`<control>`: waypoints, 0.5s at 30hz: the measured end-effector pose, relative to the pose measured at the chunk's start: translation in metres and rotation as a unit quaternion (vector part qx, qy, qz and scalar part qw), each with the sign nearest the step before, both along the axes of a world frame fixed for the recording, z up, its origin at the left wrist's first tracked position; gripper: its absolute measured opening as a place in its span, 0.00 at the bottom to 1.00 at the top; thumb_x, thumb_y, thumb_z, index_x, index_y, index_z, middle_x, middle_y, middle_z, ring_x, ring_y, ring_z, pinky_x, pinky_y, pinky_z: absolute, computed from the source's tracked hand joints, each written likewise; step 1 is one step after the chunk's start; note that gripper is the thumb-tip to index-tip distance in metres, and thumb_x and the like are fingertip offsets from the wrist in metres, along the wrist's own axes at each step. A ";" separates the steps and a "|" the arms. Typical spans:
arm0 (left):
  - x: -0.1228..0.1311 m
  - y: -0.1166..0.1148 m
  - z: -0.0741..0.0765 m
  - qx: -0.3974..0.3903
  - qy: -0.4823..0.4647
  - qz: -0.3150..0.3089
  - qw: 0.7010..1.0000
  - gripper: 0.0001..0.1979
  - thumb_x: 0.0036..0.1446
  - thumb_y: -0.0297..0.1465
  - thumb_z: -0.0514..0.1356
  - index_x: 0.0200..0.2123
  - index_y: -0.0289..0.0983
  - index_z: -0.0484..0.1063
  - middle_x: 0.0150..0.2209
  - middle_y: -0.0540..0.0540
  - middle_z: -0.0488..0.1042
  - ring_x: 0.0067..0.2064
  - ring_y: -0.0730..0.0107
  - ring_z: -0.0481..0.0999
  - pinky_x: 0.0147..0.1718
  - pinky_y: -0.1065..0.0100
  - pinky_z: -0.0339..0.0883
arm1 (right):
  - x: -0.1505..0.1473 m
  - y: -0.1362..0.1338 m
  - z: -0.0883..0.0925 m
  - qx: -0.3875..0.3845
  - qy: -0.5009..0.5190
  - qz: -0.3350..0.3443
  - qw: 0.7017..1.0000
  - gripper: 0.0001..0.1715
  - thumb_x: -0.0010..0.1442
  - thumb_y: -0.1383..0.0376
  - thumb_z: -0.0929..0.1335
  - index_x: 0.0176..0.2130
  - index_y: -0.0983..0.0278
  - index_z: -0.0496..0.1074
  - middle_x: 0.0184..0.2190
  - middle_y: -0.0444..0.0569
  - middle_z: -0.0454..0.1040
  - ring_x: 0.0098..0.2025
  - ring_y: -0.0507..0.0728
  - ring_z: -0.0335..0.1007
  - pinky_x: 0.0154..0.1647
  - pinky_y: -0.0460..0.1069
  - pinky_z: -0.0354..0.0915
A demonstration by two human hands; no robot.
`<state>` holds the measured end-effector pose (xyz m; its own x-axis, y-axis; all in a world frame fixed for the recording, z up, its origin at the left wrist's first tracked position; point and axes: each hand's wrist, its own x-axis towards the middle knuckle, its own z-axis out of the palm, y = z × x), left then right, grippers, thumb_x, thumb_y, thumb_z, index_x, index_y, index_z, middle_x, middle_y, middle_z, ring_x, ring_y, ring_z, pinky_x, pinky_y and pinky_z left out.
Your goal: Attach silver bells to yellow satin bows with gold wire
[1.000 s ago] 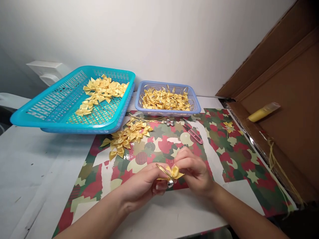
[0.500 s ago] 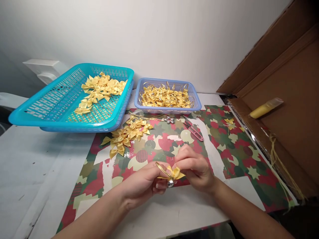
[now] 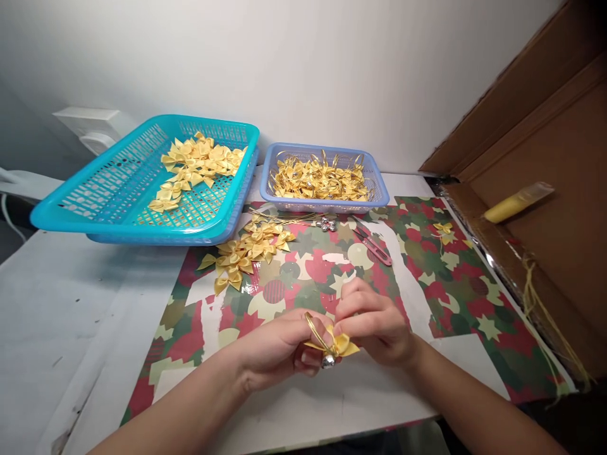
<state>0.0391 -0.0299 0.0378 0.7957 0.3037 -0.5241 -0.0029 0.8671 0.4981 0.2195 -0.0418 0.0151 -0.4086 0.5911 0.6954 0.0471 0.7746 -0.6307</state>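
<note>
A yellow ribbon bow [image 3: 346, 345] is held between the two hands, just above the near edge of the surface [image 3: 118, 303]. A gold cord loop [image 3: 317, 332] rises from it toward ten o'clock, and a silver bell [image 3: 328, 361] hangs toward seven. At nine o'clock the left hand [image 3: 287, 344] grips the bow, thumb on top and fingers curled beneath. At two o'clock the right hand [image 3: 374, 321] is nearly shut, fingertips pinched against the bow's upper edge; whether they hold a finer strand cannot be told.

Taking the held bow as the centre, loose bows [image 3: 258, 246] lie in a pile at ten o'clock on a camouflage-patterned sheet [image 3: 303, 272]. Gold cords [image 3: 294, 219] lie at eleven, small silver bells [image 3: 325, 224] at twelve, and pink-handled snips [image 3: 380, 254] at one. Beyond the bells, also at twelve, a violet basket [image 3: 327, 205] is filled with looped bows. Farther out at ten, a teal basket [image 3: 190, 229] holds plain bows. A yellow-filled tube [image 3: 516, 202] juts at two beside brown cardboard [image 3: 545, 145].
</note>
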 end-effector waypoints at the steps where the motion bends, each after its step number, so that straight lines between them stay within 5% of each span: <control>1: 0.000 0.000 0.000 0.001 -0.004 -0.006 1.000 0.08 0.38 0.29 0.61 0.18 0.36 0.62 0.17 0.55 0.59 0.20 0.80 0.46 0.22 0.71 0.39 | 0.000 -0.001 0.000 0.007 -0.002 0.002 1.000 0.12 0.68 0.69 0.60 0.38 0.64 0.71 0.30 0.49 0.73 0.31 0.52 0.62 0.34 0.51 0.63; 15: -0.001 -0.001 -0.004 -0.010 -0.014 -0.026 1.000 0.08 0.39 0.28 0.60 0.17 0.35 0.62 0.17 0.56 0.56 0.20 0.80 0.47 0.23 0.70 0.38 | 0.006 -0.006 0.011 0.150 -0.095 -0.053 0.983 0.07 0.64 0.72 0.65 0.35 0.65 0.73 0.28 0.49 0.75 0.32 0.54 0.62 0.30 0.50 0.64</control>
